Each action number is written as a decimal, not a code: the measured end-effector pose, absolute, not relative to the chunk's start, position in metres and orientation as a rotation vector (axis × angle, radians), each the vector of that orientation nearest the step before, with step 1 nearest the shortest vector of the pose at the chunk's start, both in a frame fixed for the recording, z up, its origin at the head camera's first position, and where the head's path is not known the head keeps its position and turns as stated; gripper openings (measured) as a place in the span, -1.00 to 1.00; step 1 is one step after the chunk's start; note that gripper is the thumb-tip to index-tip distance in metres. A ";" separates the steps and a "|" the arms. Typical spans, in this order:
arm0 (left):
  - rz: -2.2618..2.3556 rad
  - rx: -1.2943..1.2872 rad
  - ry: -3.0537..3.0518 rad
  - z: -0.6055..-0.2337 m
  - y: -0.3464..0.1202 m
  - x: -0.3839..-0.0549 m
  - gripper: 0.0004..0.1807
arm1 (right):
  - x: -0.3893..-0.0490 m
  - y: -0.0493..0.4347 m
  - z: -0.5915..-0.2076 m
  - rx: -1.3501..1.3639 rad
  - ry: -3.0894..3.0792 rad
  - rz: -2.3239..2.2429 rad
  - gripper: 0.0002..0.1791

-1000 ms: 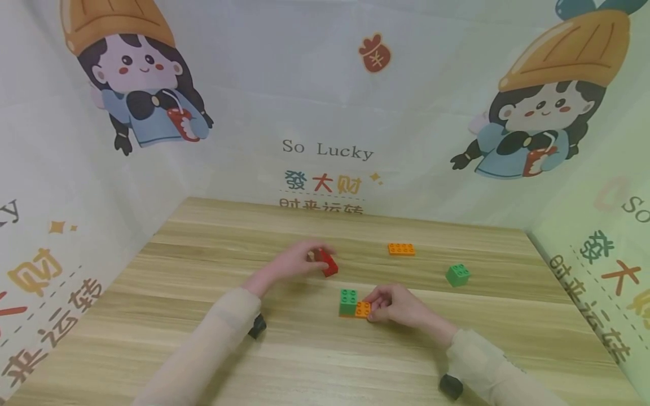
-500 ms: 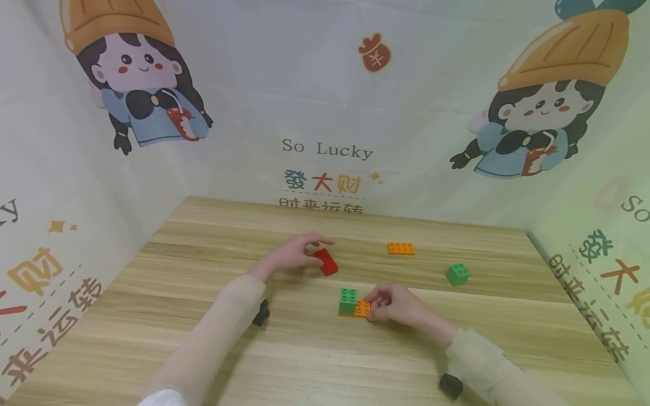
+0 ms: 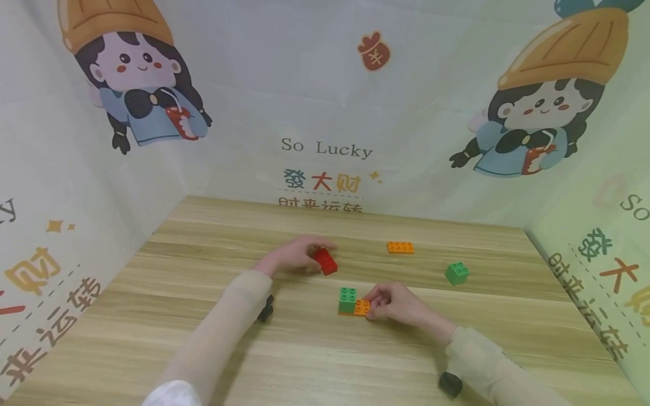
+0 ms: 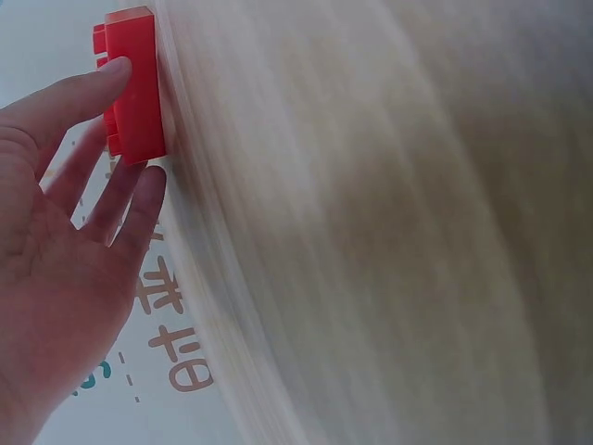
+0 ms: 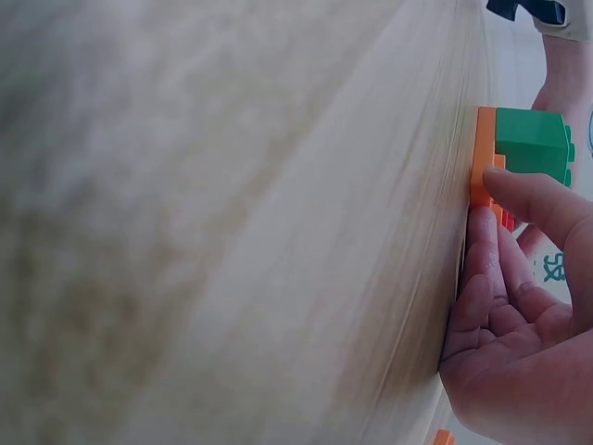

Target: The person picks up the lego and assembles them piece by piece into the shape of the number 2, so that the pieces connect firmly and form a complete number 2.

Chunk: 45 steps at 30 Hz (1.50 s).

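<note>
My left hand (image 3: pixel 298 254) is at a red toy building brick (image 3: pixel 325 261), which lies at an angle on the table. In the left wrist view, the thumb overlaps the side of the red brick (image 4: pixel 137 88) while the loosely spread fingers lie beyond it and past its end. From the head view, the index finger reaches straight along the brick's far side. My right hand (image 3: pixel 396 304) pinches the right end of a flat orange brick (image 3: pixel 363 307) on the table between thumb and fingers. A green brick (image 3: pixel 347 300) is stacked on the orange brick's left half.
Farther back lies another flat orange brick (image 3: pixel 400 247). A separate green brick (image 3: pixel 457 273) stands to the right of it. Printed cloth (image 3: pixel 244 113) encloses the wooden table (image 3: pixel 304 361) at the back and both sides.
My left hand has shifted slightly and its fingers have spread, uncovering more of the red brick. The right hand keeps its pinch on the orange brick and stays in place.
</note>
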<state>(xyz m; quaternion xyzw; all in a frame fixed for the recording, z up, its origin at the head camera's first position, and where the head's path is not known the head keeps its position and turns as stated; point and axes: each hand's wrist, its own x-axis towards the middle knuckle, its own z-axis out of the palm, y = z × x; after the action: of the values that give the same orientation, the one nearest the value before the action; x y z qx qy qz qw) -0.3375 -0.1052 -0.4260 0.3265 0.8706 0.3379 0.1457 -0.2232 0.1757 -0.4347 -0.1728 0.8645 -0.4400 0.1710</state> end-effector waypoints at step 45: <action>1.014 0.993 2.622 -0.432 -0.126 -0.337 -0.54 | -0.225 0.177 -0.438 -0.518 2.438 -1.263 -0.65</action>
<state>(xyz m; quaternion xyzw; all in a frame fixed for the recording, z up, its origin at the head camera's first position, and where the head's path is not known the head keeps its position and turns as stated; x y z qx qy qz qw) -0.3367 -0.1260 -0.4315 0.3320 0.8767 0.3389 0.0798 -0.2246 0.1774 -0.4376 -0.1826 0.8594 -0.4452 0.1728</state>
